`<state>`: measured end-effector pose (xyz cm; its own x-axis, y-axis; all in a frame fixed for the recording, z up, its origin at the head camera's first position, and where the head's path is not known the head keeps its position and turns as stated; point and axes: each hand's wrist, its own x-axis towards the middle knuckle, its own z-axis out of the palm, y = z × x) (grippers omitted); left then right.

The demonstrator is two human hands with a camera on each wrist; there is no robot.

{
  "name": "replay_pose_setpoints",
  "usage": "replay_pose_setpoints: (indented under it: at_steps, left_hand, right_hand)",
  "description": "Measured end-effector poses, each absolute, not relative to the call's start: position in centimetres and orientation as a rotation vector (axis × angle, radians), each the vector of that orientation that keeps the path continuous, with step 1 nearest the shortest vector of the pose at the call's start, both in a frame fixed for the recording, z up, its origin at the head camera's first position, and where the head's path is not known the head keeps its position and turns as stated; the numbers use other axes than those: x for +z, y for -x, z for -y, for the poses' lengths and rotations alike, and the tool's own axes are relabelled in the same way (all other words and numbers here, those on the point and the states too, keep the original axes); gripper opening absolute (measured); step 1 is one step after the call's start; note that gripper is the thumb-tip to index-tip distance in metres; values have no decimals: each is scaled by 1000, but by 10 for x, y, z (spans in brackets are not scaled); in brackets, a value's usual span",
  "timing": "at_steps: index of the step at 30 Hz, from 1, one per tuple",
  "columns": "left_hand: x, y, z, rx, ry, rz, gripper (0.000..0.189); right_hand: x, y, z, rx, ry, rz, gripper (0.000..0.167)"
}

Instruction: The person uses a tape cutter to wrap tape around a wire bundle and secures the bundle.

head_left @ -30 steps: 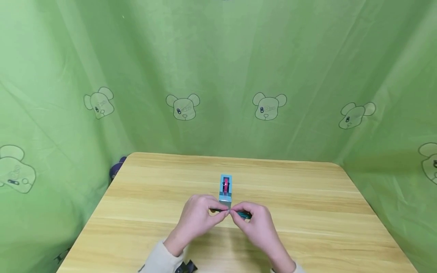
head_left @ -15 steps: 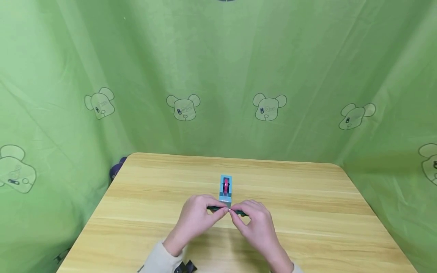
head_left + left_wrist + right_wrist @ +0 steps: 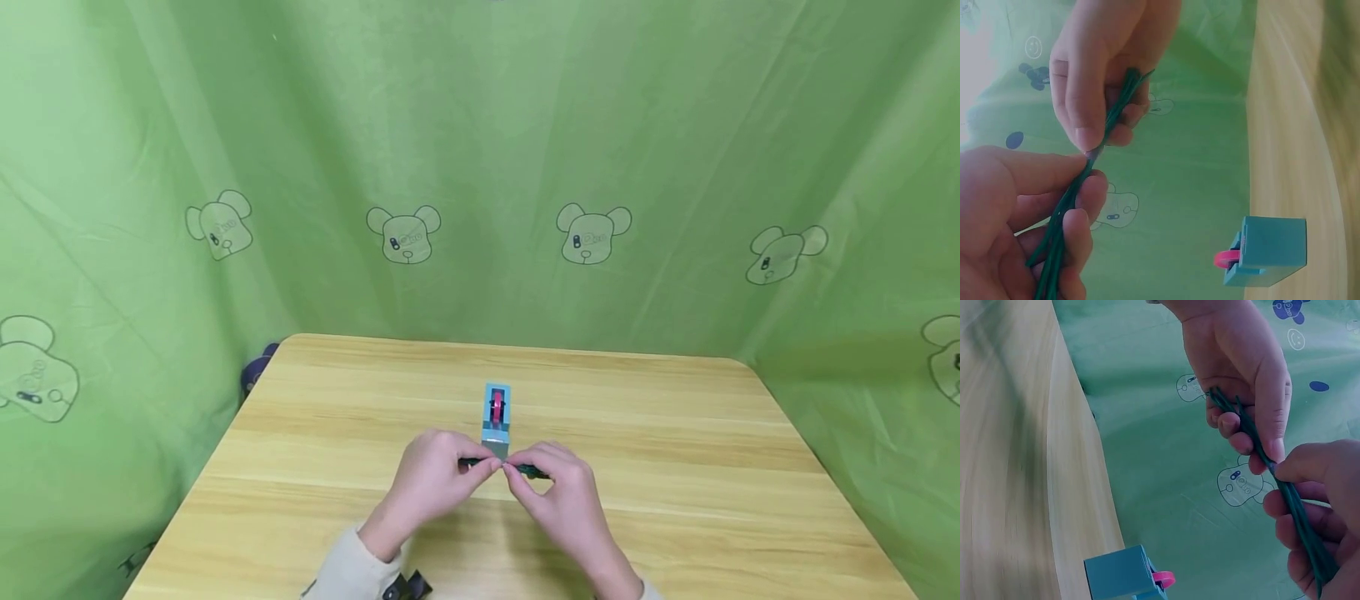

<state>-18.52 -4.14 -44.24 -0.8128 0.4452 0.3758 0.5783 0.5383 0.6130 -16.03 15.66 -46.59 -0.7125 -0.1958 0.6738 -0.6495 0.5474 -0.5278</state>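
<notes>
A bundle of thin dark green strands (image 3: 1124, 103) runs between my two hands, its ends fanning loosely on both sides. My left hand (image 3: 429, 477) pinches it near the middle with thumb and fingertips. Right beside, my right hand (image 3: 561, 493) pinches it too, thumb tips almost meeting in the right wrist view. A small pale bit (image 3: 1094, 152) shows around the strands between the thumbs; the fingertips mostly hide it. Just beyond the hands on the table stands a blue tape dispenser (image 3: 496, 435) with a pink core (image 3: 497, 407).
The wood-grain table (image 3: 675, 433) spreads under both hands. A green curtain (image 3: 495, 150) printed with bear heads hangs around its back and sides. A black object (image 3: 411, 586) lies by the left sleeve, and a dark purple shape (image 3: 256, 372) shows past the left table edge.
Both hands stay in nearly the same place. The green bundle first tilts level, then dips slightly again as the fingertips shift on it; the tape dispenser stays put.
</notes>
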Motion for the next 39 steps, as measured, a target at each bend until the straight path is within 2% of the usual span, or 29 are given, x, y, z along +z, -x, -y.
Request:
replay_pose_setpoints:
  at_steps: [6, 13, 20, 26, 39]
  left_hand:
    - [-446, 186, 38, -1022, 938, 2504, 11]
    - [-448, 188, 37, -914, 994, 2401, 6]
    - [-448, 188, 39, -790, 1058, 2329, 5]
    - [-449, 188, 39, -754, 1093, 2286, 4]
    - [-448, 186, 40, -844, 1027, 2400, 6]
  right_hand:
    - [-465, 160, -156, 1211, -646, 2220, 14]
    - [-460, 159, -157, 1373, -545, 2339, 15]
    - [-450, 157, -164, 1603, -404, 2569, 2]
    - [-447, 157, -167, 1602, -448, 2685, 8]
    - [-450, 156, -163, 1528, -440, 2617, 3]
